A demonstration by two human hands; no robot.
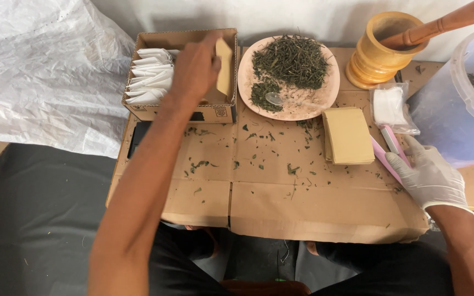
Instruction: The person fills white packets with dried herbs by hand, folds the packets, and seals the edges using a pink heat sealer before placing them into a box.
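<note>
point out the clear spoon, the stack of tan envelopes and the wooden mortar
clear spoon [274, 98], head view, on its bowl, on the plate
stack of tan envelopes [350, 135], head view, middle of the top envelope
wooden mortar [373, 61], head view, on its ribbed outer wall

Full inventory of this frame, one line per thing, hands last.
cardboard box: 1, brown, back left of the cardboard work surface
white sachets: a row, count unclear, white, left part of the box
tan envelope: 1, held over the box
plate: 1, pinkish, back centre
dried green leaves: a heap on the plate, crumbs on the cardboard
clear spoon: 1, on the plate
envelope stack: 1, tan, right of centre
wooden mortar: 1, back right
pestle: 1, wooden, in the mortar
plastic bag: 1, clear, white contents
plastic tub: 1, translucent, far right
left hand: bare, holding the envelope
right hand: white glove, resting by pink strips
</note>
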